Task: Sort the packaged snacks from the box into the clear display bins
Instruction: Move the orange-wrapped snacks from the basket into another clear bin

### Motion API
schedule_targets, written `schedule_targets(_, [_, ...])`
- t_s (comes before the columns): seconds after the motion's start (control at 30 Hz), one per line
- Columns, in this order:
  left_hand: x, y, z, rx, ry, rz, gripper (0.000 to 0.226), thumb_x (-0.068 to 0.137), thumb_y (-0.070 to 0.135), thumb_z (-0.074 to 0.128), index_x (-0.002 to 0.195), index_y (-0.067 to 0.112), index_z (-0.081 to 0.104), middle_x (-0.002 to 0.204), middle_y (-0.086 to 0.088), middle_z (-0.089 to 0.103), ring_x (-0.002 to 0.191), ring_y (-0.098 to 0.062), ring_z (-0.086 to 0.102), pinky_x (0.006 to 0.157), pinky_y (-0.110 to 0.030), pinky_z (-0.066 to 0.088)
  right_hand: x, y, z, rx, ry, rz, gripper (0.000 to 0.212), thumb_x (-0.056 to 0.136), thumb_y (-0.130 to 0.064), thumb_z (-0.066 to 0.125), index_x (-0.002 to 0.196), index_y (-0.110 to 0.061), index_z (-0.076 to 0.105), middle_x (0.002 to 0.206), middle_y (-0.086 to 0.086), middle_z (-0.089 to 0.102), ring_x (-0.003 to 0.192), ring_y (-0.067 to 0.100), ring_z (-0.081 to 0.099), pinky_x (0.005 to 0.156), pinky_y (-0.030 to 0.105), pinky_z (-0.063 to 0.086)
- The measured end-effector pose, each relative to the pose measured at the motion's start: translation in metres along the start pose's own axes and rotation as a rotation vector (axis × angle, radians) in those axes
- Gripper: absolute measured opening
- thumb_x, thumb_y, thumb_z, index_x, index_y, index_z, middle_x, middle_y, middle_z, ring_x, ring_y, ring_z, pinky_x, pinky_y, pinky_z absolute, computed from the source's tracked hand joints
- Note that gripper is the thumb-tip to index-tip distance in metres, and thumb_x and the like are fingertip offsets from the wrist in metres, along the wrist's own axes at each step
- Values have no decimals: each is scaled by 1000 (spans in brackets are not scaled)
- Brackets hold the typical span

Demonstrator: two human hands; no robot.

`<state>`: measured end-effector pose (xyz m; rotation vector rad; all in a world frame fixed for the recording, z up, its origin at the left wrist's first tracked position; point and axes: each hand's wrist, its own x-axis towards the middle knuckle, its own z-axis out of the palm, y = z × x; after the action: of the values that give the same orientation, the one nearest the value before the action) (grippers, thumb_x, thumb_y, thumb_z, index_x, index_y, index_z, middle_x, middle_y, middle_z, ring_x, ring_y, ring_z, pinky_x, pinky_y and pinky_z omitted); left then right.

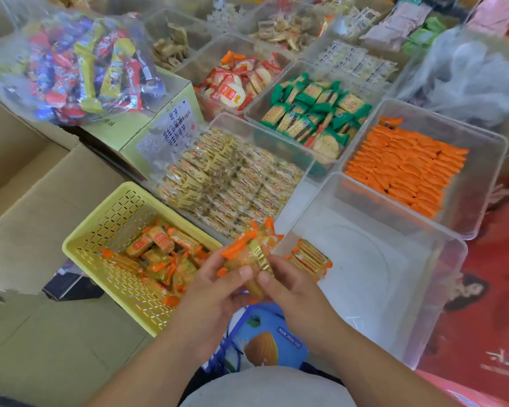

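Note:
My left hand (218, 286) and my right hand (294, 292) together hold a small stack of orange-wrapped cracker packs (252, 251) between the yellow basket (100, 224) and the near clear bin (423, 277). Thumbs and fingers of both hands pinch the packs. More of the same orange packs (159, 257) lie loose in the basket. A few orange packs (309, 258) stand in a row at the near left corner of the clear bin, whose floor is otherwise bare.
Clear bins behind hold pale yellow packs (232, 180), green packs (315, 113), orange sticks (406, 168) and red-white rice crackers (238, 80). A bag of mixed candy (80, 63) sits on a green carton. Open cardboard boxes (27, 183) stand at left. A blue carton (265, 339) lies below my hands.

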<state>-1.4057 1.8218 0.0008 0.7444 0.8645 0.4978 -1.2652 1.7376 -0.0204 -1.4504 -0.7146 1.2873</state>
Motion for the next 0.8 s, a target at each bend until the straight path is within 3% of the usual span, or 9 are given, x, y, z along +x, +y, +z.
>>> schedule_targets(0.2, [8,-12,16,67,-35,-68,42,70,41,90,110,31,76,118,-13,75,99,-28,73,79,-39,60,-6,5,-2,136,120,-21,31,96,-32,55,125,-23,62,117,-4,71,112,14,66,90,30,55])
schedule_targets(0.27, [8,-17,22,116,-51,-77,47,76,44,82,117,23,71,116,-15,73,97,-29,69,81,-43,59,-6,3,-1,234,172,-4,28,95,-26,52,121,-27,61,115,0,71,111,20,67,91,39,58])
schedule_targets(0.33, [7,-22,30,154,-78,-81,45,82,47,77,119,23,69,112,-12,73,93,-23,69,74,-38,58,-5,2,-1,257,223,-12,27,89,-39,56,116,-37,61,112,-1,72,108,21,68,95,50,56])
schedule_targets(0.43, [6,-26,40,199,-114,-90,45,85,59,60,121,33,69,116,-4,75,98,-19,73,70,-32,58,-3,0,1,220,280,-27,46,76,-75,62,116,-55,54,111,-12,71,106,14,70,89,46,59])
schedule_targets(0.5, [8,-27,39,266,-106,-68,45,87,63,48,122,44,69,120,-3,74,106,-23,73,78,-43,60,-3,2,1,264,315,-15,68,70,-87,57,124,-46,55,112,-9,72,104,16,72,81,41,62])
schedule_targets(0.6, [12,-26,32,392,-92,22,43,94,60,40,126,51,67,122,1,73,106,-27,72,92,-54,58,-1,2,0,393,359,22,68,81,-77,54,125,-27,61,111,4,74,103,25,72,84,42,61])
schedule_targets(0.67, [12,-23,29,496,-85,118,41,99,57,36,129,54,65,127,11,71,107,-24,73,95,-54,58,1,1,0,498,374,80,63,85,-73,54,120,-23,69,115,7,74,108,26,71,96,49,55])
schedule_targets(0.73, [11,-20,28,617,-93,224,37,101,57,36,130,63,58,131,24,66,110,-15,71,95,-48,59,3,0,1,573,340,112,55,86,-70,54,113,-28,75,117,6,74,111,24,70,98,48,53])
schedule_targets(0.8, [11,-19,27,713,-86,279,39,103,52,37,137,67,48,143,35,53,130,-4,58,108,-43,51,4,-2,1,629,308,122,51,87,-66,51,113,-31,75,120,5,73,114,22,69,95,42,56])
